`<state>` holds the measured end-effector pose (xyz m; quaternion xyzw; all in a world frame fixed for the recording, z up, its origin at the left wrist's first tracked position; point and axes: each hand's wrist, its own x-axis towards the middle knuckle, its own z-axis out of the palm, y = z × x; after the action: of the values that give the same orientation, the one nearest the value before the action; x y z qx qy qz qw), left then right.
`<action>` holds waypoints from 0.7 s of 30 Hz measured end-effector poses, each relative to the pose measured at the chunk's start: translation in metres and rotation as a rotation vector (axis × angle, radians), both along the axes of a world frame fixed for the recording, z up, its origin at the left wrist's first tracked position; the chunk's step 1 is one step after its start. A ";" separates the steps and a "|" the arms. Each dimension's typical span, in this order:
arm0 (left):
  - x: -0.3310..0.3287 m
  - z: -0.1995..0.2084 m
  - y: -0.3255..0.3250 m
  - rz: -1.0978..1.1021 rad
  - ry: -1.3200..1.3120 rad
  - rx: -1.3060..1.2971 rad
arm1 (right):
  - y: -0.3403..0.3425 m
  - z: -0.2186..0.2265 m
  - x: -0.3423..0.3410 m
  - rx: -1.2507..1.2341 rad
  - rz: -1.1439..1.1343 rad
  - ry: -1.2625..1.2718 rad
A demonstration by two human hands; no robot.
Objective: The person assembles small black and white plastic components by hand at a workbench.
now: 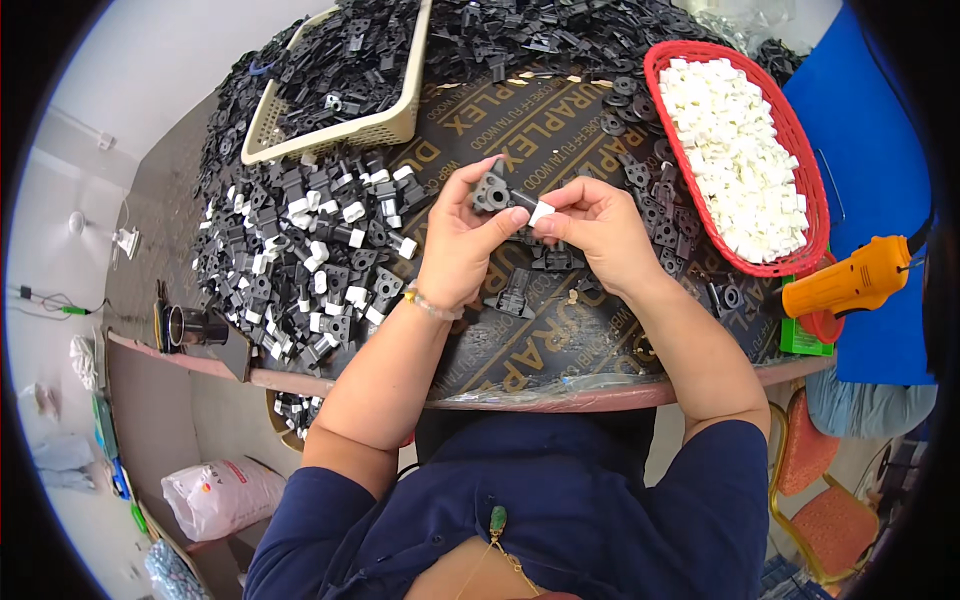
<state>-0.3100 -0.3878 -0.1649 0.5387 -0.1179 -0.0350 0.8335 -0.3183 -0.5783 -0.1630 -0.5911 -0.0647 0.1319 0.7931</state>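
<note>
Above the middle of the table, my left hand [460, 235] grips a black plastic bracket [491, 193] with round holes and a short stem pointing right. My right hand [605, 230] pinches a small white plastic cap [540, 212] at the end of that stem. Whether the cap is fully seated cannot be seen. Just below my hands, a loose black plastic part [513, 293] lies on the dark printed board [470, 350]. Left of my left hand spreads a heap of black parts with white caps [315, 250].
A cream plastic basket [400, 125] of black parts stands at the far left, amid a large black heap [540, 40]. At right are a red basket [815, 200] of white caps and an orange heat-gun-like tool [845, 278]. A metal cup [195, 327] sits near the left edge.
</note>
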 end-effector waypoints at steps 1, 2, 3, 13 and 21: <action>0.001 0.001 0.002 -0.133 0.081 -0.095 | 0.003 -0.001 0.000 -0.034 -0.027 -0.184; 0.002 0.003 0.004 -0.266 0.159 -0.191 | 0.007 0.000 0.000 -0.065 -0.054 -0.368; 0.001 0.005 0.005 -0.399 0.235 -0.288 | 0.006 0.005 -0.001 -0.025 -0.031 -0.378; 0.015 -0.005 0.012 -0.276 0.378 -0.590 | 0.081 0.070 0.027 -0.423 0.099 -0.589; 0.040 -0.041 0.030 -0.306 0.535 -0.907 | 0.245 0.048 0.081 -1.069 0.079 -1.407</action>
<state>-0.2696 -0.3578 -0.2055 0.0743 0.0179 -0.2372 0.9684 -0.2377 -0.3334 -0.1146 -0.8243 -0.4877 -0.2227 0.1819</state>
